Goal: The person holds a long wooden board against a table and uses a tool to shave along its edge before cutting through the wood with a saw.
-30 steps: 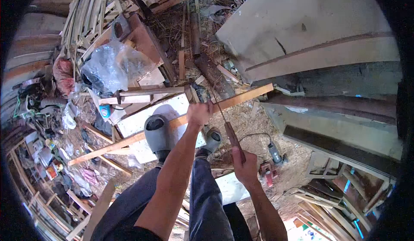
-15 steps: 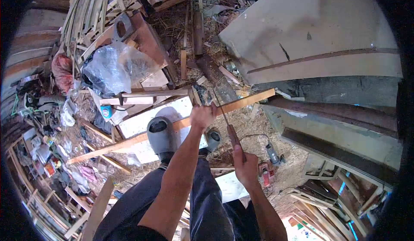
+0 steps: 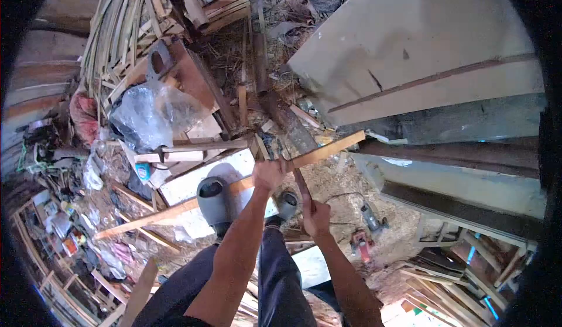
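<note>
A long wooden strip [image 3: 331,149] runs slantwise across the view, over a white board [image 3: 181,180]. My left hand [image 3: 270,174] is closed round the strip near its middle. Just right of it, my right hand [image 3: 317,217] grips the handle of a saw [image 3: 301,185], whose upper end meets the strip. Much of the blade is hidden or too thin to make out. My left foot in a grey clog [image 3: 213,197] presses on the strip; the other clog [image 3: 287,203] is below it.
A grinder-like power tool [image 3: 370,217] and a red tool [image 3: 362,246] lie on the sawdust-covered ground at the right. Large panels [image 3: 421,40] lean at the upper right. A plastic bag [image 3: 146,113], a blue tape measure [image 3: 142,171] and stacked timber [image 3: 126,22] are at the left.
My right hand with the saw has moved up and left towards the strip, so less blade shows below my left hand's level. The whole view has shifted slightly.
</note>
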Motion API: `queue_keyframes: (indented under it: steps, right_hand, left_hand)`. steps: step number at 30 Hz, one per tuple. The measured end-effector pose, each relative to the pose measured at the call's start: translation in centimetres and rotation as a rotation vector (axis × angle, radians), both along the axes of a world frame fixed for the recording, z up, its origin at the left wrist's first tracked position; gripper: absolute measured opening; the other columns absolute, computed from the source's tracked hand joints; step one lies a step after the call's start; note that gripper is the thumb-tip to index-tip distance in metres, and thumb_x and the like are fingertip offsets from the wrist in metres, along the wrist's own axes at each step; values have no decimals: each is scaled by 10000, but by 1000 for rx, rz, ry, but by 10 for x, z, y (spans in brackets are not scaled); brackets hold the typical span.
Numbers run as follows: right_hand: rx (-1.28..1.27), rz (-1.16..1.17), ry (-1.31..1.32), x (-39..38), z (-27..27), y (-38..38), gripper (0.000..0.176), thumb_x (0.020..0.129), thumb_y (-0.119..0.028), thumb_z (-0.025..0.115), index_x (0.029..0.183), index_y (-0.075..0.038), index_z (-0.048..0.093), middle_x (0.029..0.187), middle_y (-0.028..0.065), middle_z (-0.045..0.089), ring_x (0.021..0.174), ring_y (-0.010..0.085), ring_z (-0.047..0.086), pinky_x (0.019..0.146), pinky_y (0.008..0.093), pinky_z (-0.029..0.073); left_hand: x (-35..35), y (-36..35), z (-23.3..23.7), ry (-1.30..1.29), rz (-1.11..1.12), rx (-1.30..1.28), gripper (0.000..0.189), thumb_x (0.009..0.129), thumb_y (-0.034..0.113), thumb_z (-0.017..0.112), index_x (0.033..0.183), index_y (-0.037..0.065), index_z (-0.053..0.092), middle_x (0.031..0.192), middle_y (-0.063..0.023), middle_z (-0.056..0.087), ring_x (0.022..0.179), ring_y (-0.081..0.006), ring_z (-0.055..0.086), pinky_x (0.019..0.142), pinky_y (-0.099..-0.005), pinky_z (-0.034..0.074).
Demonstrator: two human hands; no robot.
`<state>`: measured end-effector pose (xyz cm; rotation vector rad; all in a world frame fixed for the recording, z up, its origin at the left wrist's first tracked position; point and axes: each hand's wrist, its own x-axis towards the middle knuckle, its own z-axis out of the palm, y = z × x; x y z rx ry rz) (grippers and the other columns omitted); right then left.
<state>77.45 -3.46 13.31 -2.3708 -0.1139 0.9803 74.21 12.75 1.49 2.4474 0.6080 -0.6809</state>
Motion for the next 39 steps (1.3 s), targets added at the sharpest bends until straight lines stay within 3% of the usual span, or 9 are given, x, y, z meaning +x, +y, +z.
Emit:
queue_keyframes:
  steps: [1, 3, 5, 9, 12, 18, 25, 32, 39]
  right_hand:
    - [-56, 48, 9, -12, -5, -10, 570, 889, -495, 439, 728, 23, 615, 581, 214, 571, 563, 378, 591, 543, 459, 438]
    - [-101, 97, 44, -41, -70, -54, 498, 887, -460, 458, 816, 6, 622, 581, 191, 571, 527, 353, 582, 531, 458, 439]
    - [382, 103, -318, -52, -106, -72, 444, 895, -417, 466, 783, -10, 602, 528, 153, 478, 418, 258, 463, 431, 376, 359]
    - [540, -192, -182, -35, -105, -45, 340, 883, -317, 480, 885, -6, 618, 594, 145, 530, 453, 240, 490, 448, 341, 383]
    - [586, -43, -218, -35, -123, -58, 294, 869, -270, 495, 938, -9, 611, 606, 136, 553, 481, 261, 520, 476, 348, 404]
    - [272, -2, 18, 12, 37, -11, 376, 890, -333, 528, 795, 26, 581, 562, 139, 542, 520, 290, 548, 519, 377, 412]
    - [133, 7, -52, 4, 117, -5, 405, 914, -330, 506, 731, 28, 552, 513, 127, 457, 474, 172, 458, 485, 350, 371]
    - [-77, 45, 39, 1, 155, -15, 424, 928, -306, 483, 678, 31, 543, 492, 98, 451, 474, 133, 405, 473, 354, 344]
    - [-5, 51, 6, 3, 123, -1, 423, 930, -305, 479, 723, 52, 570, 507, 128, 471, 476, 147, 425, 477, 359, 351]
  left_hand:
    - [-1, -1, -2, -32, 18, 12, 368, 876, 325, 432, 785, 28, 630, 671, -149, 638, 596, -334, 627, 534, -455, 502]
    - [-6, -6, -2, -43, 17, 20, 379, 883, 323, 418, 773, 30, 632, 653, -150, 633, 585, -345, 622, 532, -455, 502]
    - [9, -3, 13, 9, 138, -14, 563, 910, 364, 304, 621, 48, 669, 631, -203, 619, 618, -371, 630, 672, -449, 517]
    - [2, -5, 1, -82, 156, 36, 572, 913, 372, 308, 621, 31, 662, 625, -205, 614, 602, -374, 626, 628, -446, 521]
    - [3, -5, 1, -108, 156, 61, 564, 912, 374, 330, 606, 28, 653, 614, -209, 609, 578, -374, 621, 600, -445, 521]
    - [5, -10, 8, -113, 214, 77, 555, 906, 362, 354, 569, 18, 630, 581, -218, 592, 565, -375, 615, 602, -465, 518]
    - [-1, -12, -3, -286, 237, 150, 516, 876, 338, 416, 498, 36, 596, 528, -198, 576, 501, -359, 600, 519, -458, 514]
    - [1, -10, 14, -236, 231, 100, 457, 873, 319, 414, 579, 42, 629, 562, -192, 598, 506, -348, 610, 501, -432, 517]
    - [1, -11, 15, -109, 290, 42, 560, 900, 388, 342, 590, 24, 634, 624, -192, 618, 614, -352, 632, 616, -442, 521]
